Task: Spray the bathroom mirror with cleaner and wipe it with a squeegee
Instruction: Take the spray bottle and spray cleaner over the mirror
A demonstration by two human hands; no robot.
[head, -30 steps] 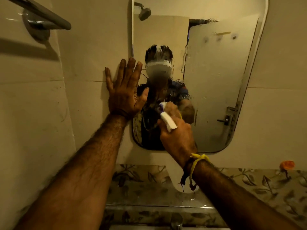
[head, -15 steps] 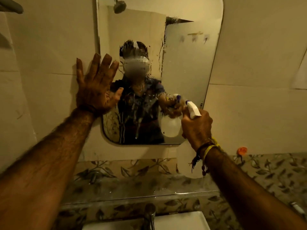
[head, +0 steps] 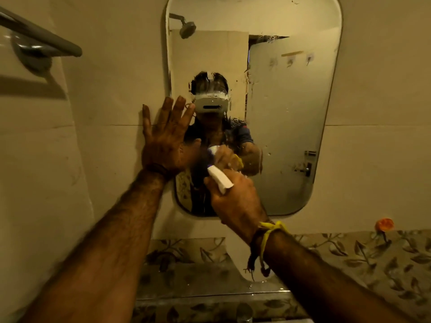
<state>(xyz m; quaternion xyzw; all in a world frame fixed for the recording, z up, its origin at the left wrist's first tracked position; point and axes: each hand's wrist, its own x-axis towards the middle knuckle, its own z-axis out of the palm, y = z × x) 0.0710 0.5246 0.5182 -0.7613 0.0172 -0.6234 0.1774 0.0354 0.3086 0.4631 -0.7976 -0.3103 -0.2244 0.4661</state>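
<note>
A tall rounded mirror (head: 289, 117) hangs on the beige tiled wall, its middle streaked with wet drops. My left hand (head: 164, 138) lies flat with fingers spread over the mirror's left edge and the wall beside it. My right hand (head: 235, 197) is closed around a spray bottle; its white nozzle head (head: 220, 179) points at the lower middle of the glass, close to it. The bottle's pale body (head: 233, 257) hangs below my wrist, partly hidden by the arm. No squeegee is visible.
A metal towel bar (head: 39, 38) juts from the wall at the upper left. A leaf-patterned tile band (head: 373, 257) and a narrow ledge (head: 210, 292) run below the mirror. An orange object (head: 384, 224) sits on the wall at right. A tap top (head: 243, 315) shows at the bottom edge.
My right hand with the spray bottle swung right along the mirror's lower part, then came back to the middle. My left hand has stayed flat on the mirror's left edge.
</note>
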